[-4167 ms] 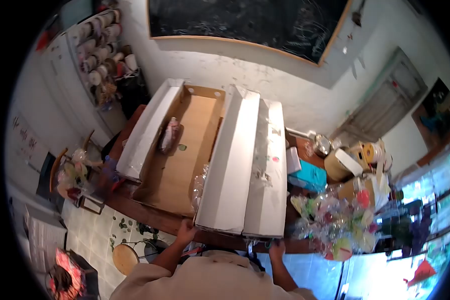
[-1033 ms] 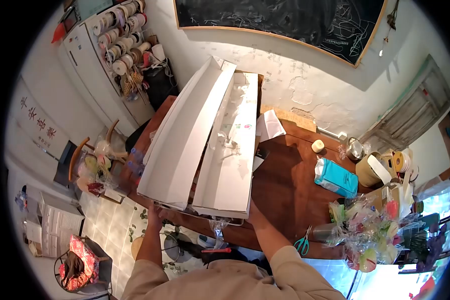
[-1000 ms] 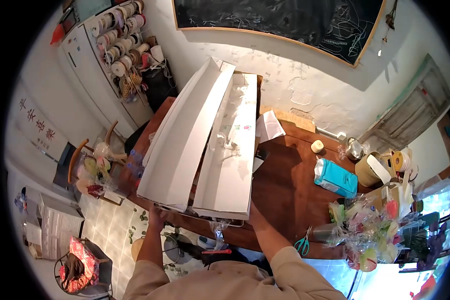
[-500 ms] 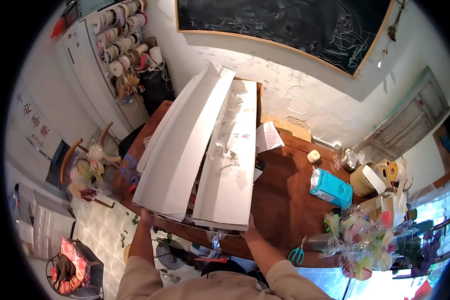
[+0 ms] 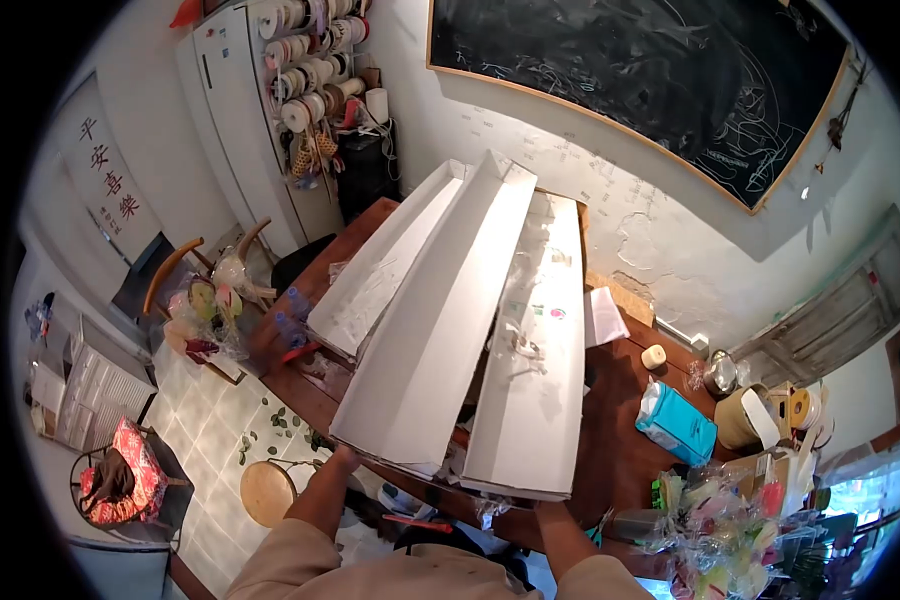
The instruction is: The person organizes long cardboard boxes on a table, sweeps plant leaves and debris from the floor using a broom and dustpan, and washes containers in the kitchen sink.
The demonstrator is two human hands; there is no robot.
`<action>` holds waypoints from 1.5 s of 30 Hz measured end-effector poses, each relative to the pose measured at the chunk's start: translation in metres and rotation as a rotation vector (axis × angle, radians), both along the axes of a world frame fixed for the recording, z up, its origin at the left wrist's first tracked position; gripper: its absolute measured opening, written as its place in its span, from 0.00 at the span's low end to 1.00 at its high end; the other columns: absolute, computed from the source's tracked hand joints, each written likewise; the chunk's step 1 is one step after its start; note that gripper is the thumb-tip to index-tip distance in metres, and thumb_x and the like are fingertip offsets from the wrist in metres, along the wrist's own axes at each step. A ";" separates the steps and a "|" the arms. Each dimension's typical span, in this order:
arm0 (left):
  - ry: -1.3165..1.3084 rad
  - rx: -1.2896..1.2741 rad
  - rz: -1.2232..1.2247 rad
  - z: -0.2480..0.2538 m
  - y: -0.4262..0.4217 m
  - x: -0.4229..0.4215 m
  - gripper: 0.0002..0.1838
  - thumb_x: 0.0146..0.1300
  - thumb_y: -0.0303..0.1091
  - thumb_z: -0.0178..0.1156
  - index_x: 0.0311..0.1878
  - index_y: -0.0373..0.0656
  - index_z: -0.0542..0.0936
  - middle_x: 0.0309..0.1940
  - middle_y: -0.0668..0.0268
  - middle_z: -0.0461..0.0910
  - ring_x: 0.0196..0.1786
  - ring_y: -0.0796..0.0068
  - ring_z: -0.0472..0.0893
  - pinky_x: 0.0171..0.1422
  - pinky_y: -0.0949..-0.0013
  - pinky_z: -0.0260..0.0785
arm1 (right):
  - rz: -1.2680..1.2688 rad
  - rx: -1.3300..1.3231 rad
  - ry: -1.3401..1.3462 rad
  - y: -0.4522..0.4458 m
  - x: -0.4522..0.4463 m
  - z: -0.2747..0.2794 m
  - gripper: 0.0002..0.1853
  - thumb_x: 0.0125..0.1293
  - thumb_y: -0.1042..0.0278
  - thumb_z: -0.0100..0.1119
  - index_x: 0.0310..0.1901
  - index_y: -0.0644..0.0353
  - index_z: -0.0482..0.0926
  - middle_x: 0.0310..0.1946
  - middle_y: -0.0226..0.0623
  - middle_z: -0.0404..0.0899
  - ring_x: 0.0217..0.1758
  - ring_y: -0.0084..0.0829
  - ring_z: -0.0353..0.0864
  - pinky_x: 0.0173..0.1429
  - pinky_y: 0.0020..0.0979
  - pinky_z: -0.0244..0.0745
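Three long white cardboard boxes lie side by side over the brown wooden table. My left hand [image 5: 344, 462] grips the near left corner of the middle box [image 5: 435, 325]. At the near end of the right box [image 5: 530, 390], my right hand [image 5: 552, 508] holds the lower edge, its fingers hidden beneath. Small printed marks and clear plastic bits show inside the right box. The left box [image 5: 385, 262] lies partly behind the middle one and neither hand touches it.
The wooden table [image 5: 620, 440] carries a turquoise pack [image 5: 676, 422], a cream roll [image 5: 653, 357] and wrapped flowers [image 5: 715, 540] on the right. More wrapped flowers [image 5: 210, 305] sit on a chair at left. A round wooden stool [image 5: 268, 493] and leaves are on the floor.
The middle and left boxes now lie further apart, so the left one's inside shows. Both hands remain at the boxes' near ends. The view has shifted, moving the scene rightward.
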State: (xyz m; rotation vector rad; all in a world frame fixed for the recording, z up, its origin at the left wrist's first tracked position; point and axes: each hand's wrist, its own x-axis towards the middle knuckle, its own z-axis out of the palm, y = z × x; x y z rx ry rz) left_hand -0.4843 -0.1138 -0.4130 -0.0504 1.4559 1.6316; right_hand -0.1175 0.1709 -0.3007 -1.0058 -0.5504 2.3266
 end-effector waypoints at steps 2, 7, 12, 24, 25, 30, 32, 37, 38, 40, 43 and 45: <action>-0.007 -0.008 0.004 0.008 0.003 0.013 0.28 0.70 0.50 0.50 0.65 0.40 0.70 0.62 0.59 0.73 0.63 0.60 0.73 0.67 0.60 0.68 | 0.000 -0.020 -0.046 -0.008 0.018 0.000 0.19 0.74 0.59 0.46 0.57 0.61 0.76 0.49 0.40 0.81 0.49 0.38 0.82 0.56 0.39 0.79; -0.015 -0.008 0.008 0.010 0.009 0.025 0.28 0.70 0.49 0.50 0.65 0.40 0.70 0.61 0.59 0.73 0.62 0.61 0.73 0.67 0.60 0.68 | -0.019 -0.055 -0.105 -0.021 0.051 -0.002 0.19 0.73 0.59 0.47 0.57 0.61 0.77 0.48 0.40 0.82 0.49 0.38 0.82 0.55 0.39 0.79; -0.007 -0.009 -0.003 0.012 0.017 0.017 0.27 0.70 0.49 0.50 0.64 0.40 0.70 0.60 0.59 0.74 0.62 0.61 0.73 0.66 0.60 0.68 | -0.016 -0.077 -0.102 -0.020 0.057 -0.006 0.18 0.73 0.59 0.48 0.56 0.61 0.77 0.48 0.40 0.82 0.49 0.38 0.83 0.55 0.39 0.79; -0.010 -0.001 -0.019 0.021 0.028 0.013 0.27 0.70 0.49 0.50 0.64 0.41 0.71 0.59 0.59 0.75 0.60 0.61 0.74 0.65 0.60 0.69 | 0.008 -0.071 -0.057 0.000 0.040 -0.005 0.18 0.72 0.59 0.49 0.55 0.61 0.79 0.46 0.41 0.83 0.48 0.38 0.83 0.54 0.39 0.79; -0.011 -0.002 -0.018 0.021 0.026 0.014 0.27 0.70 0.49 0.50 0.64 0.41 0.71 0.59 0.60 0.75 0.60 0.61 0.74 0.65 0.60 0.69 | 0.012 -0.073 -0.053 0.001 0.038 -0.004 0.18 0.72 0.59 0.49 0.54 0.62 0.79 0.46 0.41 0.83 0.48 0.38 0.83 0.54 0.39 0.79; -0.013 -0.003 -0.011 0.029 0.011 0.018 0.27 0.70 0.49 0.50 0.64 0.41 0.71 0.58 0.60 0.75 0.60 0.62 0.75 0.64 0.60 0.69 | 0.026 -0.065 -0.012 0.008 0.022 -0.002 0.18 0.72 0.59 0.50 0.54 0.62 0.79 0.46 0.41 0.83 0.47 0.38 0.84 0.54 0.39 0.79; -0.009 -0.005 -0.010 0.036 0.008 0.014 0.27 0.70 0.49 0.50 0.64 0.41 0.71 0.58 0.60 0.75 0.59 0.62 0.75 0.64 0.60 0.69 | 0.032 -0.058 0.010 0.011 0.015 -0.004 0.18 0.71 0.59 0.50 0.54 0.62 0.79 0.45 0.42 0.83 0.47 0.38 0.84 0.54 0.39 0.80; 0.008 -0.003 -0.024 0.049 0.010 0.002 0.27 0.70 0.49 0.50 0.64 0.41 0.71 0.57 0.60 0.75 0.59 0.62 0.75 0.64 0.59 0.69 | 0.045 -0.051 0.082 0.014 -0.013 -0.006 0.18 0.71 0.60 0.51 0.53 0.62 0.80 0.45 0.42 0.84 0.47 0.38 0.84 0.53 0.39 0.80; 0.009 -0.004 -0.027 0.050 0.011 0.003 0.27 0.70 0.49 0.50 0.64 0.41 0.71 0.57 0.60 0.76 0.59 0.62 0.75 0.64 0.59 0.69 | 0.051 -0.048 0.090 0.015 -0.014 -0.006 0.18 0.71 0.60 0.51 0.53 0.62 0.80 0.45 0.42 0.84 0.47 0.38 0.84 0.53 0.39 0.80; 0.015 -0.003 -0.034 0.053 0.015 0.001 0.27 0.70 0.49 0.50 0.64 0.41 0.71 0.57 0.60 0.76 0.58 0.62 0.75 0.64 0.59 0.69 | 0.074 -0.035 0.110 0.017 -0.013 -0.007 0.17 0.71 0.60 0.51 0.53 0.62 0.80 0.44 0.42 0.84 0.47 0.38 0.84 0.53 0.38 0.80; 0.023 0.012 -0.040 0.060 0.022 -0.003 0.26 0.70 0.49 0.50 0.63 0.41 0.72 0.57 0.60 0.76 0.58 0.62 0.75 0.63 0.59 0.70 | 0.127 0.014 0.128 0.025 -0.004 -0.003 0.17 0.71 0.60 0.52 0.52 0.62 0.81 0.44 0.42 0.84 0.46 0.38 0.84 0.53 0.38 0.80; 0.035 0.018 -0.040 0.065 0.024 -0.006 0.26 0.70 0.49 0.50 0.63 0.41 0.72 0.57 0.60 0.76 0.58 0.62 0.75 0.63 0.59 0.70 | 0.163 0.053 0.125 0.030 0.004 -0.001 0.17 0.71 0.60 0.52 0.52 0.62 0.81 0.44 0.42 0.84 0.46 0.38 0.84 0.53 0.38 0.80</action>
